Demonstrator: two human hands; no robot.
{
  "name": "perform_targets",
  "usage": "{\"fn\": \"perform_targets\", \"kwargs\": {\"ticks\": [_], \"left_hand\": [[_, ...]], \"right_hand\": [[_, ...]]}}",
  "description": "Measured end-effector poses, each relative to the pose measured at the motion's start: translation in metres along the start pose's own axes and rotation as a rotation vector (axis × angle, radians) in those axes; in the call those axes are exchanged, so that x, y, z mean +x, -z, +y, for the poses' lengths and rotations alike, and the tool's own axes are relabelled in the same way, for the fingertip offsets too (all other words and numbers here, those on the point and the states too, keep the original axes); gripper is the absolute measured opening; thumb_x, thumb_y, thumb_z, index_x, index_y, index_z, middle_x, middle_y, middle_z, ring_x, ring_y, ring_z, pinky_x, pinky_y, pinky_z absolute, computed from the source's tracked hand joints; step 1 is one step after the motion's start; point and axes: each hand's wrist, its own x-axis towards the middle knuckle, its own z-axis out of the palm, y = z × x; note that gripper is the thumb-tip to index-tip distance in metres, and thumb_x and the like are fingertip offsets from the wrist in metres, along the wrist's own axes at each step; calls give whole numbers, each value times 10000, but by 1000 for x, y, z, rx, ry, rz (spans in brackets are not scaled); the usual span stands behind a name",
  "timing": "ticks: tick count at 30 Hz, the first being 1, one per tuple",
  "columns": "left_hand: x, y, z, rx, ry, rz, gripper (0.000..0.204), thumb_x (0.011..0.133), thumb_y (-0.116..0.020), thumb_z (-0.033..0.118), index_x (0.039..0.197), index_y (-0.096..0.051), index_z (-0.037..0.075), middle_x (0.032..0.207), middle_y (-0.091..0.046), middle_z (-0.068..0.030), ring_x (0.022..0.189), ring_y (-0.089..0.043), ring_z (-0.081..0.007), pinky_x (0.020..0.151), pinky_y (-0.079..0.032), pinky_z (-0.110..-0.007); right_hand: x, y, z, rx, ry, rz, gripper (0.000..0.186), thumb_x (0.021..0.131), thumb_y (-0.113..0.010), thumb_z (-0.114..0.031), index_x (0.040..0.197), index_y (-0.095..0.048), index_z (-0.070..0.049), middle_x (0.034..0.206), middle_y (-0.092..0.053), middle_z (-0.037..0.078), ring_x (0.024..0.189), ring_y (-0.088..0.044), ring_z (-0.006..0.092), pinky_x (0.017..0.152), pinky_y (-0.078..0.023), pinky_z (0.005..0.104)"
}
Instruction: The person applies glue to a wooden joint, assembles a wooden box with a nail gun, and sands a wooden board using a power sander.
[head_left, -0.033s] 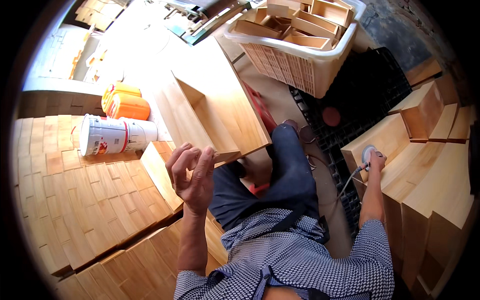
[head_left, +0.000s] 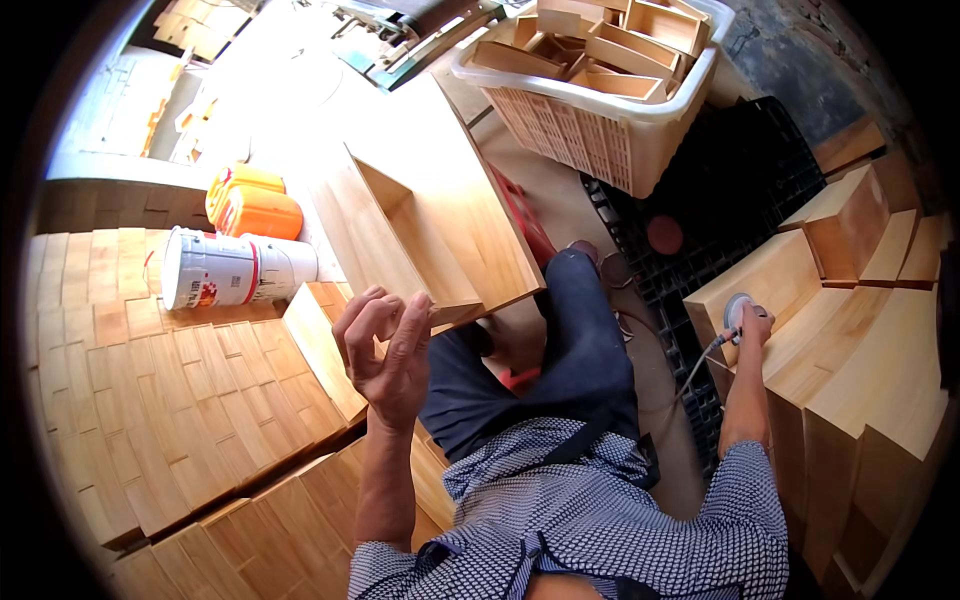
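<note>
My left hand point(head_left: 385, 345) is raised at the near end of a long open wooden box point(head_left: 435, 265), fingers curled and thumb pointing up. Whatever its fingertips hold, if anything, is hidden, and I cannot tell if they touch the box. That box lies on a pale wooden worktop point(head_left: 480, 215). Out to the right, my right hand point(head_left: 758, 324) is closed round a small round sander point(head_left: 738, 308) with a hose attached. The sander is against the side of a wooden piece point(head_left: 770, 275) on a stack of wooden boxes.
A pale plastic crate point(head_left: 570, 130) full of small wooden boxes stands at the back on a black pallet point(head_left: 740, 170). On the left, white buckets point(head_left: 210, 270) and orange jugs point(head_left: 258, 212) stand by stacked wooden pieces point(head_left: 180, 400). The sander's hose point(head_left: 690, 378) hangs beside my leg.
</note>
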Motion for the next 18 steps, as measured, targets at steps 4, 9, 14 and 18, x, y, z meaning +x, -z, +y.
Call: {"fn": "perform_targets", "kwargs": {"ticks": [4,9,14,18], "left_hand": [[3,8,0,84,16,-119,454,761,-904,-10,1172,-829,168,1093,-613,-31,1064,-585,-255,868,-542,-353],[1,6,-3,100,-23,-98,458,758,-910,-4,1170,-830,179,1088,-612,-21,1034,-585,-245,858,-531,-352],[5,4,5,-22,39,-20,326,793,-891,-8,1090,-804,94,1026,-637,-47,1014,-627,-254,892,-539,-411],[17,14,18,-174,375,-18,234,803,-910,53,985,-762,49,989,-622,-66,967,-622,-266,906,-531,-426]], "right_hand": [[-6,3,-4,60,-57,-1,875,734,-913,-434,1419,-549,-28,1378,-656,259,1251,-661,403,1077,-534,454],[-8,6,-5,11,-53,-89,916,748,-897,-441,1486,-507,-63,1409,-638,261,1269,-651,409,1089,-530,443],[0,4,-9,-103,-41,-120,990,766,-861,-493,1551,-432,-70,1452,-600,290,1326,-615,416,1119,-506,453],[-14,17,-25,-247,-66,-121,1023,779,-836,-513,1586,-385,-77,1435,-610,288,1344,-590,423,1152,-471,460]]}}
